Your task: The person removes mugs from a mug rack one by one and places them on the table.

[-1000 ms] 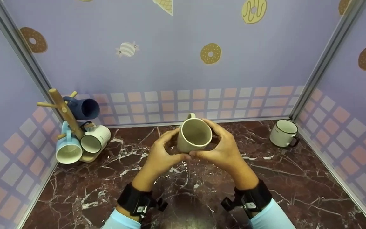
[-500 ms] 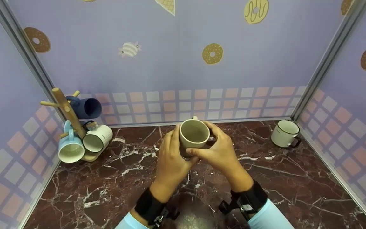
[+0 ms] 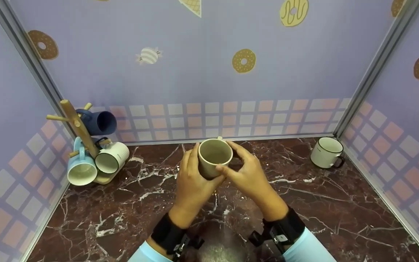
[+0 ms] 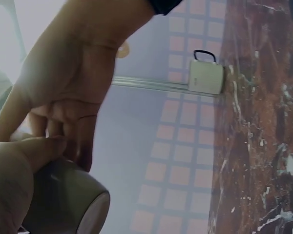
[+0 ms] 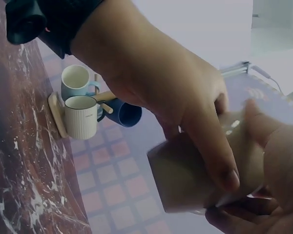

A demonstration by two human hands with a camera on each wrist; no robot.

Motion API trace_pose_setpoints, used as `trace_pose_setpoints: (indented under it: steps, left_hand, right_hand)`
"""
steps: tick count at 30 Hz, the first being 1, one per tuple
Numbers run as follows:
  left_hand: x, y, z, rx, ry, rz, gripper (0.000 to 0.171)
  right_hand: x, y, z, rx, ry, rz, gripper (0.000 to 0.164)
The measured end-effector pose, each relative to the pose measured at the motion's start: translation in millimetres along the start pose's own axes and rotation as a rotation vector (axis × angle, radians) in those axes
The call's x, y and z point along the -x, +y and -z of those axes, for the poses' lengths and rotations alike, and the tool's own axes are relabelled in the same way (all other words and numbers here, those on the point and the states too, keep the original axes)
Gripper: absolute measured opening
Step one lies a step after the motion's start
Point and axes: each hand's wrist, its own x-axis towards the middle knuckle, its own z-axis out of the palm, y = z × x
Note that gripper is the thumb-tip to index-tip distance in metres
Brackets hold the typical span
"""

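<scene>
Both hands hold a beige-grey mug point(image 3: 215, 152) in the middle of the head view, its mouth tilted toward the camera and its handle at the far side. My left hand point(image 3: 193, 180) wraps the mug's left side, fingers along the wall and thumb beneath. From the right, my right hand point(image 3: 249, 173) grips it with the thumb on the near wall below the rim and the fingers on the far side. The mug's base point(image 4: 95, 214) shows in the left wrist view. In the right wrist view, the left thumb lies across the mug's side point(image 5: 178, 175).
A wooden mug tree point(image 3: 80, 133) at left bears a dark blue mug point(image 3: 100, 123), a light blue mug point(image 3: 81, 173) and a ribbed white mug point(image 3: 116, 156). A white mug point(image 3: 326, 153) with a black handle stands at right. The marble-patterned tabletop point(image 3: 122, 225) meets patterned walls.
The left hand has shifted from low on the mug to round its left side, its back now facing the camera. The mug has moved slightly left, with the right hand following.
</scene>
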Motion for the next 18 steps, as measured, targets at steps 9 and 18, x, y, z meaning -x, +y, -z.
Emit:
trace_pose_setpoints:
  steps: [9, 18]
  left_hand:
    - [-16.3, -2.0, 20.1, 0.238, -0.150, 0.068, 0.108]
    - [-31.4, -10.4, 47.7, 0.447, -0.384, 0.163, 0.113]
  right_hand:
    - [-9, 2, 15, -0.177, 0.021, -0.081, 0.040]
    - [-13, 7, 21, -0.075, 0.081, -0.140, 0.036]
